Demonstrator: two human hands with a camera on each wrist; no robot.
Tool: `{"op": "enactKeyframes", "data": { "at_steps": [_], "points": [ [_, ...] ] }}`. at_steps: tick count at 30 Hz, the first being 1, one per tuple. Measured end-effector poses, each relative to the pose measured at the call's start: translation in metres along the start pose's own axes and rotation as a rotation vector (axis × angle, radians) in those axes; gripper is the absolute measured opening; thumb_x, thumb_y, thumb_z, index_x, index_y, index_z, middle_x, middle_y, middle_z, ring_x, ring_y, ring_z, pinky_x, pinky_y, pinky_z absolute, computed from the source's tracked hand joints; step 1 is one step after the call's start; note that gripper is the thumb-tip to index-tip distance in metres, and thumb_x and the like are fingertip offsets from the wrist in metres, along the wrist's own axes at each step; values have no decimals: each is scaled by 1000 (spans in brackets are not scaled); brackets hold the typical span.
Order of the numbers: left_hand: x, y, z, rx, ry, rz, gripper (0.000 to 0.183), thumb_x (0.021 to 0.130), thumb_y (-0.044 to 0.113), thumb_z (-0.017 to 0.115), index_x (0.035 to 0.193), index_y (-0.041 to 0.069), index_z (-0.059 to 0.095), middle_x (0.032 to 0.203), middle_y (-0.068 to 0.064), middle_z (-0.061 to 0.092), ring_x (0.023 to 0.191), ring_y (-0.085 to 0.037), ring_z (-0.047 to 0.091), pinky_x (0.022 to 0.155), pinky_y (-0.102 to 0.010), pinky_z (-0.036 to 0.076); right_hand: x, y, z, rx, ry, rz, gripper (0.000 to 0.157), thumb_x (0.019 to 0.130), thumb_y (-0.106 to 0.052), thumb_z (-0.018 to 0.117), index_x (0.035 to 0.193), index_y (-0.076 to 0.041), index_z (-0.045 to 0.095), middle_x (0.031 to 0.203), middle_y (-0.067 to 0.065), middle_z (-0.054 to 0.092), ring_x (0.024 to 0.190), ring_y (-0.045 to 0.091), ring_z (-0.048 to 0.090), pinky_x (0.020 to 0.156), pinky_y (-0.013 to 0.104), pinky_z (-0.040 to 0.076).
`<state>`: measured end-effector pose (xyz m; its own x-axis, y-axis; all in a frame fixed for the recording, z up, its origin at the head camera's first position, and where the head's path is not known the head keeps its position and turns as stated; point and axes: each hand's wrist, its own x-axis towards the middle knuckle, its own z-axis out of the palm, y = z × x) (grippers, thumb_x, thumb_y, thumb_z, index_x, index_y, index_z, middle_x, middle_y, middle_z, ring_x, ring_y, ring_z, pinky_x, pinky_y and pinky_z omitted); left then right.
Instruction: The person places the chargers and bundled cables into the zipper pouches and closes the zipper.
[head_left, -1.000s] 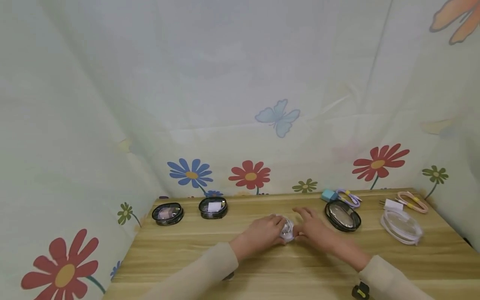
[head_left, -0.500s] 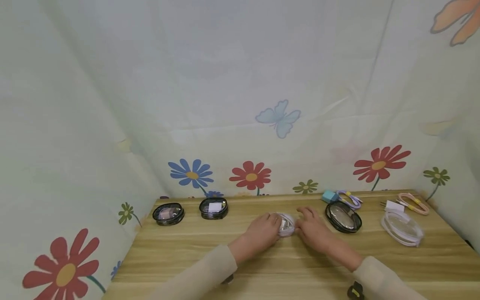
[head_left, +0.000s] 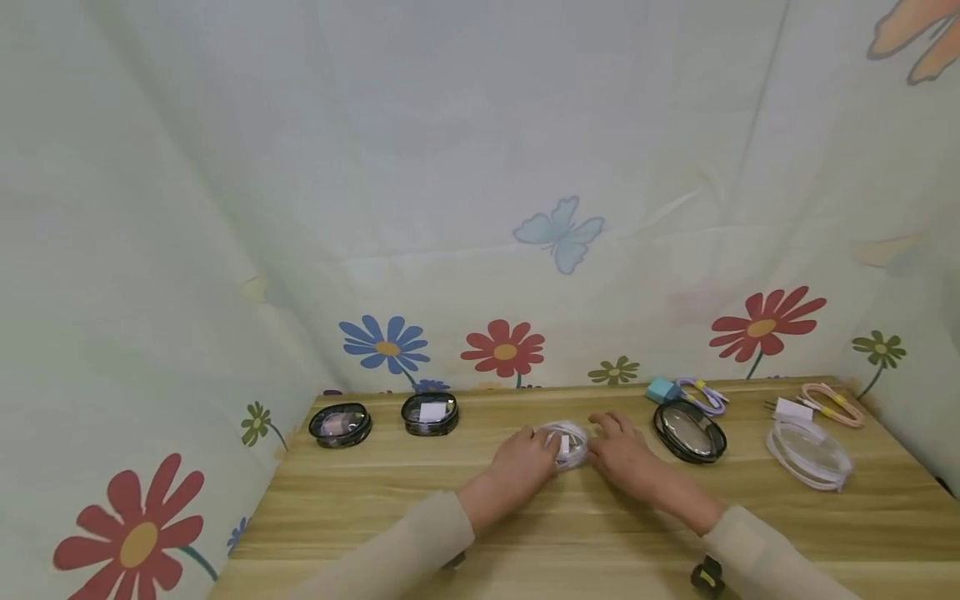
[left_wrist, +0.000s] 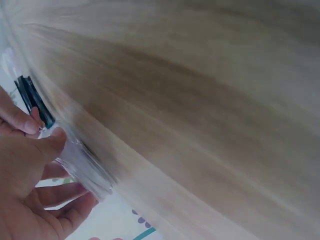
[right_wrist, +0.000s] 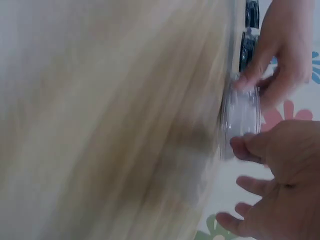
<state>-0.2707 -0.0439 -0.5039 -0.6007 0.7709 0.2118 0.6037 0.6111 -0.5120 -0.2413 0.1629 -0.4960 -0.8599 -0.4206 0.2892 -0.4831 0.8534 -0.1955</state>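
Observation:
A small clear pouch with a white rim (head_left: 576, 442) stands on the wooden table between both hands. My left hand (head_left: 521, 462) grips its left side; in the left wrist view the thumb lies over the near edge and the fingers curl behind the clear pouch (left_wrist: 82, 162). My right hand (head_left: 626, 458) is at the opposite edge. The right wrist view shows its thumb and forefinger pinching the pouch's rim (right_wrist: 240, 142), other fingers spread apart. A small white piece (head_left: 565, 446) shows through the clear face.
Two black-rimmed clear pouches (head_left: 340, 425) with contents stand at the back left. On the right are another black-rimmed pouch (head_left: 688, 432), a white-rimmed pouch (head_left: 810, 454), a teal charger (head_left: 663, 389), a purple cable (head_left: 703, 397), a white charger (head_left: 793, 409) and a peach cable (head_left: 834, 405).
The pouch has turned and slid slightly back, showing more of its face. My left hand has drawn a little left along its side; the right fingers stay at its right edge.

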Motion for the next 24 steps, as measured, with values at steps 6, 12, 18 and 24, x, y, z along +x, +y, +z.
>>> {"op": "enactKeyframes", "data": {
  "at_steps": [6, 12, 18, 24],
  "points": [
    [8, -1, 1, -8, -77, -61, 44, 100, 43, 61, 135, 15, 64, 121, -1, 72, 100, -14, 66, 81, -25, 58, 7, -4, 10, 22, 35, 21, 13, 96, -14, 70, 84, -8, 70, 138, 29, 55, 128, 55, 46, 85, 68, 51],
    [13, -5, 3, -84, -60, -84, 47, 97, 46, 65, 127, 10, 66, 121, -3, 70, 110, -18, 65, 94, -29, 57, 15, -6, 15, 59, 38, 75, 10, 96, -15, 69, 89, -9, 71, 138, 30, 55, 129, 56, 45, 92, 73, 46],
    [15, -9, 12, -82, 30, 1, 45, 100, 37, 64, 135, 9, 59, 132, -5, 66, 124, -19, 63, 109, -34, 52, 23, -4, 18, 70, 9, 92, 10, 98, -17, 67, 94, -9, 72, 141, 30, 53, 132, 55, 43, 95, 73, 45],
    [25, -20, 16, -163, -8, 4, 38, 102, 23, 63, 136, 8, 61, 134, -7, 67, 126, -20, 64, 110, -35, 51, 29, 2, 15, 80, 4, 91, 10, 98, -19, 67, 98, -11, 73, 142, 30, 53, 133, 56, 44, 99, 74, 43]
  ]
}}
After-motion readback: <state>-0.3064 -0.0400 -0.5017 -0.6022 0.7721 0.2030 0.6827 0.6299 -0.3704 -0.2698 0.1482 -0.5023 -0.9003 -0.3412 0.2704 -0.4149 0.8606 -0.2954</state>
